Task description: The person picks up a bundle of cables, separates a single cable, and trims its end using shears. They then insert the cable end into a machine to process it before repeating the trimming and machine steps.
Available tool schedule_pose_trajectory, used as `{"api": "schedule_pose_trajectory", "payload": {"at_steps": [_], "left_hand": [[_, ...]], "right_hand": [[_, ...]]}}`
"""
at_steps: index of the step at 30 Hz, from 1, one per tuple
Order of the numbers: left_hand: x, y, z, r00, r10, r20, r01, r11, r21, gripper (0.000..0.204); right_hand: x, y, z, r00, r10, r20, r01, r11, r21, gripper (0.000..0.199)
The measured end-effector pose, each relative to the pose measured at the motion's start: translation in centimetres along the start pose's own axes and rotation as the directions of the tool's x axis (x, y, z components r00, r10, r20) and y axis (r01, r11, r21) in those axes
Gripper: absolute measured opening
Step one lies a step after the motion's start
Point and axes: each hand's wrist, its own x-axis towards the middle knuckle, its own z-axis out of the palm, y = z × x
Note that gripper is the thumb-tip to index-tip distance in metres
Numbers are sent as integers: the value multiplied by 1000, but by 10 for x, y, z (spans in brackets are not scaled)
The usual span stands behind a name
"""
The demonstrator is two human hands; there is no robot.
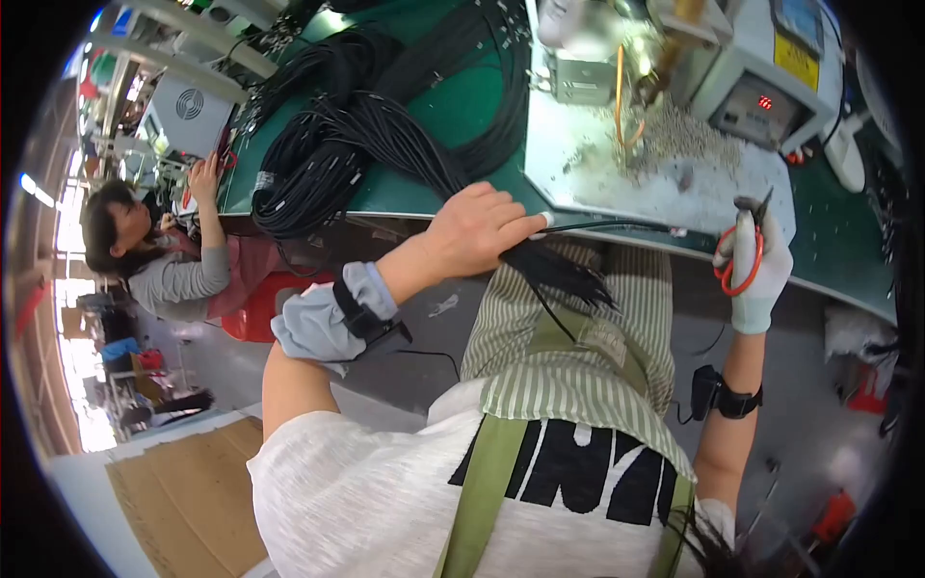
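I found the left hand [474, 231] bare and closed firmly around a bunch of black cables [564, 275], at the near edge of the green table [458, 104]. The loose ends hung over the lap; one single cable [617, 224] ran out to the right, its pale tip short of the other hand. The right hand [766, 275], in a white glove, was curled around red-handled scissors [758, 256], with the blades pointing far and to the right.

Progress: I judged the work to be part-way. One cable stood separated from the bunch, but the blades were on no cable, so no cut appeared under way. The remaining held ends seemed yet to be dealt with. Large cable coils [308, 183] lay at the far left; I could not establish whether these were finished or waiting.

Limits of view: the left palm and the cables inside it were hidden. I could not tell how far the blades stood apart. The bench machine [588, 82] was cut off at the far edge, and small pale scraps [689, 135] beside it were too fine to identify.
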Motion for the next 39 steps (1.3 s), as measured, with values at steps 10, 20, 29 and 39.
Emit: {"api": "schedule_pose_trajectory", "payload": {"at_steps": [10, 20, 29, 39], "left_hand": [[-62, -18, -68, 380, -870, -314, 171, 400, -900, 12], [-79, -113, -161, 281, -911, -303, -632, 63, -773, 22], [-171, -313, -80, -156, -958, -240, -234, 272, -933, 20], [-135, -259, -97, -87, -963, -256, 996, -78, -44, 47]], "right_hand": [[-25, -75, 91, 697, -592, 405, 711, 644, -281, 20], [7, -87, 261, 165, -477, 863, 579, 755, 306, 23], [-68, -113, 229, 71, -445, 893, -66, 891, 449, 22], [-106, -30, 256, 349, -355, 867, 336, 911, 237, 22]]}}
